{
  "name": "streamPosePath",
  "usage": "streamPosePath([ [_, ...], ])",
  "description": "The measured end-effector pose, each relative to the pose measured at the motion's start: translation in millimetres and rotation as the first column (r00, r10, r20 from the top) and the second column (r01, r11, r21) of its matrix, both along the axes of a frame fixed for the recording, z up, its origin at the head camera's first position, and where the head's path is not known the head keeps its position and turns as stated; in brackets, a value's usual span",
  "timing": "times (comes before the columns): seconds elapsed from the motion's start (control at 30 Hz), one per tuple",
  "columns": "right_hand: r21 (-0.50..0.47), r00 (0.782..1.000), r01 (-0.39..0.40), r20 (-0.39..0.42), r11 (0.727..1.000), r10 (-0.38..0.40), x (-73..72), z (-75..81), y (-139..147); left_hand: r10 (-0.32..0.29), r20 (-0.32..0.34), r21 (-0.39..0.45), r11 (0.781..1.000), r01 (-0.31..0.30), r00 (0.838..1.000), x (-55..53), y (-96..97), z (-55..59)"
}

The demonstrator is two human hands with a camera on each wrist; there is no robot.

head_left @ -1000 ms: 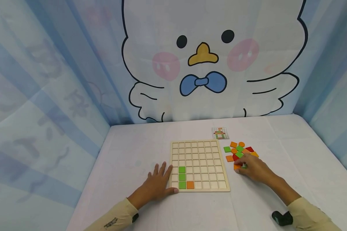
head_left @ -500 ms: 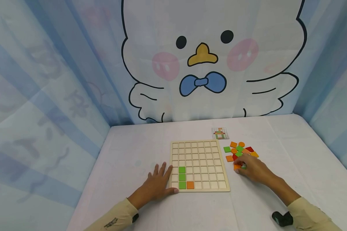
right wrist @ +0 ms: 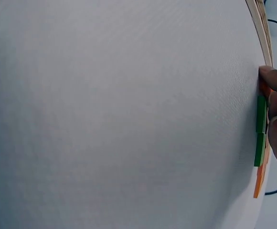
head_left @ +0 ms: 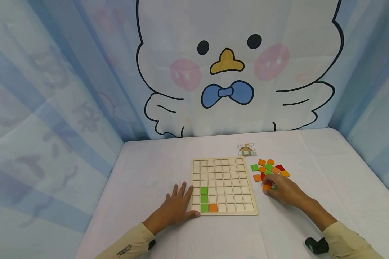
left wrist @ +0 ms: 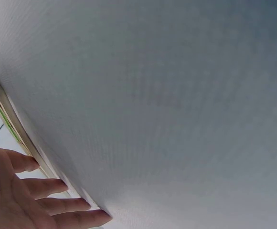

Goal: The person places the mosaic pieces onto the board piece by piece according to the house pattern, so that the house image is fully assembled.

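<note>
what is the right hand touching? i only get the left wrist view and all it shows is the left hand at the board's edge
Observer: The right hand has its fingertips on a loose orange tile, to the right of the board.
Operator: ok and which tiles sit in the board's grid
Observer: Three green tiles in a column, plus one orange square just right of the nearest green one.
Operator: is there any pattern to go by
Observer: A small card with a coloured figure on a grid lies past the board's far edge, near its right corner.
</note>
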State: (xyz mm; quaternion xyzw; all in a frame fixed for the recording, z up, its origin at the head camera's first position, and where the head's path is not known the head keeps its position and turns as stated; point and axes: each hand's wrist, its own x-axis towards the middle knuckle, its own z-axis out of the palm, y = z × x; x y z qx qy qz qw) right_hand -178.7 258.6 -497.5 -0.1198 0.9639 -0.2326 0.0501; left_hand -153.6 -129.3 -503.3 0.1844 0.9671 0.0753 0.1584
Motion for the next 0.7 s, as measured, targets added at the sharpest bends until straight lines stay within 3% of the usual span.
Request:
streamPosePath([
  [0.37,0.021,0.999,-0.043,-0.03,0.999,0.044,0.3,3.3,0.9,-0.001,-0.002,-0.006,1.0,0.001,1.0,-0.1,0.1,-1.5],
  [0.7,-0.147,0.995,-0.082,0.048,0.986,0.09,2.5,10.6,-12.4,0.001,-0.004,-0.019,1.0,-0.001,1.0,-0.6,0.4,-3.6],
])
